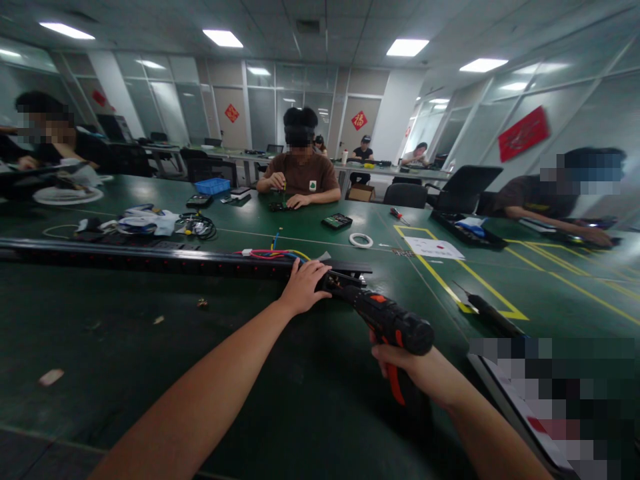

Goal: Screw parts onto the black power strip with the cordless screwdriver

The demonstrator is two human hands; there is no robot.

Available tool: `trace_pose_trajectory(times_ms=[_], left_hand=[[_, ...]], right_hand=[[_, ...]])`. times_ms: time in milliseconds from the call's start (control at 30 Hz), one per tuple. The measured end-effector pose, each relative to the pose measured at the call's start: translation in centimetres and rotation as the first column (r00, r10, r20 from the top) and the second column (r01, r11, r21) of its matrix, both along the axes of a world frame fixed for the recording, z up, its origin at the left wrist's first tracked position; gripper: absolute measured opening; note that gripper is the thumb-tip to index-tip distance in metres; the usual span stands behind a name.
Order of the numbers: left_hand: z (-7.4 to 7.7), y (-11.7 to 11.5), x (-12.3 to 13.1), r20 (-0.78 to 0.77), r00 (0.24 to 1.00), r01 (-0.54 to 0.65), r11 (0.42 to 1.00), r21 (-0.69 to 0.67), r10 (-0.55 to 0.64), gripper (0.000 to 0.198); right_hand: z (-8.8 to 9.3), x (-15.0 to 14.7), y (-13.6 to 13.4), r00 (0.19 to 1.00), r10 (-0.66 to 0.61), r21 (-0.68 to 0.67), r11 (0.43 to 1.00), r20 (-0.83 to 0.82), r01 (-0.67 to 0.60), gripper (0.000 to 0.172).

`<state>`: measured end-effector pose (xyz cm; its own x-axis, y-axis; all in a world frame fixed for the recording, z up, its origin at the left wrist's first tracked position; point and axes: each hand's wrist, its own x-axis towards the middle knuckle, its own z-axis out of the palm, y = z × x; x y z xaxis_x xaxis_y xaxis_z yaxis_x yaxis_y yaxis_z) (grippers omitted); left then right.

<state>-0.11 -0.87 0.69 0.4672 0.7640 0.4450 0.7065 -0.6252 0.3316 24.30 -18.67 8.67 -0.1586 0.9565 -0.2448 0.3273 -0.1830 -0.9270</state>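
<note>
My left hand rests on the right end of a long black power strip that lies across the green table; its fingers curl over the strip. My right hand grips a black and orange electric screwdriver, whose tip points at the strip's end next to my left fingers. Coloured wires come out behind the strip's end.
Across the table a person works on a small device. More people sit at the far left and right. Cables and tools, a tape roll, a paper and yellow floor-tape lines lie on the table.
</note>
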Motion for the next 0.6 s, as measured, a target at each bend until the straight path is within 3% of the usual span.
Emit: trace_pose_trajectory(times_ms=[600], left_hand=[[-0.32,0.21,-0.08,-0.008,1.0,-0.004,1.0,0.01,0.004,0.067]], right_hand=[[0.05,-0.15,0.11,1.0,0.001,0.005,1.0,-0.006,-0.001,0.03]])
